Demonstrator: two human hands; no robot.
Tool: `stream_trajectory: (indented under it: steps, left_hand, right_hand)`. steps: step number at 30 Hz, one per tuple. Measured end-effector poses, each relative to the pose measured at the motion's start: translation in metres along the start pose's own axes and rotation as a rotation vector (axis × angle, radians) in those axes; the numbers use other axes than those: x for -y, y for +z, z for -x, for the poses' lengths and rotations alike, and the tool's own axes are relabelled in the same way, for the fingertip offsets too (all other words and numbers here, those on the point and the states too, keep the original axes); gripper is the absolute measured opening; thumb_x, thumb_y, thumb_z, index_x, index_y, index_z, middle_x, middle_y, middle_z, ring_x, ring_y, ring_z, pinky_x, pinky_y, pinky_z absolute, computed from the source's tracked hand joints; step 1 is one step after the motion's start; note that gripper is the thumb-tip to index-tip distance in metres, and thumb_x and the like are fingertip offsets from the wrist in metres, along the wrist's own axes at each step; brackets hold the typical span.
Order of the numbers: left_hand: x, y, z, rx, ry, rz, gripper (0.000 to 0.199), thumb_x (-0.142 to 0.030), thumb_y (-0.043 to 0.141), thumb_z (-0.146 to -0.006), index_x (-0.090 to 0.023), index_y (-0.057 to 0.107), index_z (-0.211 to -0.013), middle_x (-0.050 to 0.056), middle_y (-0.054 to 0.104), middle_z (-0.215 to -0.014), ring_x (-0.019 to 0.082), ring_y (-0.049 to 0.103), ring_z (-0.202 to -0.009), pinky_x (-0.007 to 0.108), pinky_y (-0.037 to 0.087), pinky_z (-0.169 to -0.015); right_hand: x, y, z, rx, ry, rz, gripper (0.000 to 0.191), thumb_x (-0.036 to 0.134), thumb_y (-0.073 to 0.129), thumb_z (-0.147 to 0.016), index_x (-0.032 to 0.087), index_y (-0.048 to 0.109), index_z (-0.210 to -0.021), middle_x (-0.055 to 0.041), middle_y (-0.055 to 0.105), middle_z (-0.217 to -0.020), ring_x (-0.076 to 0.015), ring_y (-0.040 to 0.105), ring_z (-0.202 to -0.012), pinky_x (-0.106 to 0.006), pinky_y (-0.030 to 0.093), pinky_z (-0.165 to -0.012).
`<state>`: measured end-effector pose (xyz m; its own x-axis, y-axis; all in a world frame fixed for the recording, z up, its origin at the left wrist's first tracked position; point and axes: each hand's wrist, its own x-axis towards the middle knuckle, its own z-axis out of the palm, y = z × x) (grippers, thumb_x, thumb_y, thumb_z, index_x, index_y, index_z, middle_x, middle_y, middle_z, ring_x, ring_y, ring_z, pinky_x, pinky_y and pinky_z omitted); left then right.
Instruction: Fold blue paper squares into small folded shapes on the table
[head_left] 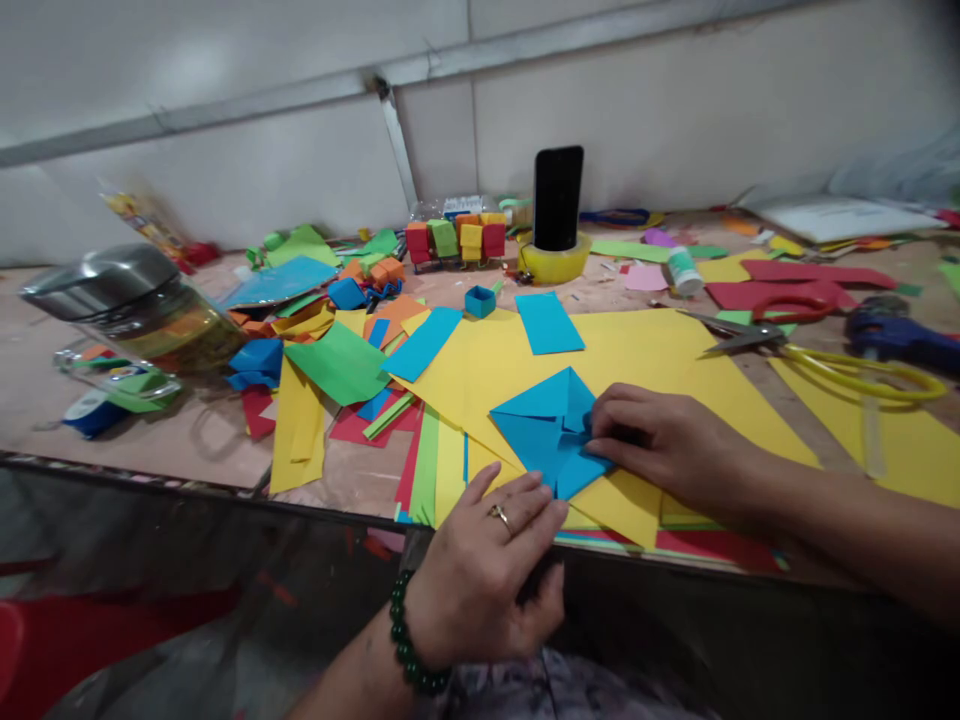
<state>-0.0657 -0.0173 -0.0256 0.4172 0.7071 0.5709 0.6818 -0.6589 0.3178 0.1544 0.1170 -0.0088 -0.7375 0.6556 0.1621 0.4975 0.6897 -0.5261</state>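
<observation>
A square of blue paper (pixel 536 445) lies turned like a diamond on yellow sheets, with its corners folded in toward the middle. My right hand (pixel 645 430) pinches the flap at its right side between thumb and fingers. My left hand (pixel 495 560) reaches over the table's front edge, fingers stretched out, with the fingertips at the paper's lower corner. A ring and a green bead bracelet are on this hand. Behind the folded paper lie two blue paper strips (pixel 551 323) and a small open blue paper box (pixel 480 301).
Yellow-handled scissors (pixel 862 368) and red-handled scissors (pixel 799 305) lie to the right. A phone (pixel 557 198) stands upright in a yellow tape roll (pixel 555 262) at the back. On the left, a glass jar (pixel 150 310) leans near scattered paper scraps and folded cubes.
</observation>
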Motion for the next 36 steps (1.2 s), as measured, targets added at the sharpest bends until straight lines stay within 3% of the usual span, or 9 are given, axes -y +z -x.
stream_trajectory:
  steps: [13, 19, 24, 36]
  left_hand:
    - [0.0005, 0.0, -0.0001, 0.009, 0.009, 0.006, 0.038, -0.019, 0.054, -0.079, -0.01, 0.062, -0.115, 0.013, 0.072, -0.111, 0.026, 0.064, -0.112, 0.045, 0.044, -0.106]
    - [-0.0006, 0.0007, 0.001, 0.035, -0.037, 0.052, 0.049, -0.019, 0.055, -0.077, -0.007, 0.057, -0.124, 0.016, 0.069, -0.115, 0.027, 0.062, -0.115, 0.046, 0.047, -0.104]
    - [-0.0007, 0.001, 0.0001, 0.029, -0.04, 0.051, 0.04, -0.019, 0.055, -0.077, -0.008, 0.062, -0.114, 0.017, 0.069, -0.112, 0.028, 0.063, -0.114, 0.046, 0.048, -0.103]
    - [-0.0015, -0.0004, -0.0009, 0.031, -0.029, 0.044, 0.038, -0.017, 0.053, -0.076, -0.009, 0.062, -0.113, 0.016, 0.07, -0.11, 0.027, 0.063, -0.113, 0.046, 0.048, -0.103]
  right_hand:
    - [-0.0011, 0.0008, 0.0012, -0.003, 0.004, 0.012, 0.017, 0.032, 0.057, -0.09, 0.02, 0.061, -0.078, -0.0035, 0.061, -0.084, -0.0158, 0.059, -0.073, -0.028, 0.044, -0.066]
    - [-0.0008, -0.0009, -0.0001, 0.011, -0.007, -0.025, 0.018, 0.034, 0.057, -0.09, 0.021, 0.061, -0.078, -0.0047, 0.062, -0.085, -0.0164, 0.06, -0.074, -0.029, 0.046, -0.067]
    - [-0.0007, -0.0017, 0.0008, 0.007, -0.001, -0.029, 0.019, 0.035, 0.057, -0.089, 0.021, 0.062, -0.078, -0.0046, 0.062, -0.086, -0.0167, 0.06, -0.073, -0.029, 0.046, -0.067]
    - [0.0004, 0.0, 0.001, 0.006, 0.004, 0.03, 0.018, 0.032, 0.056, -0.09, 0.02, 0.061, -0.078, -0.0043, 0.061, -0.085, -0.0162, 0.059, -0.073, -0.029, 0.045, -0.067]
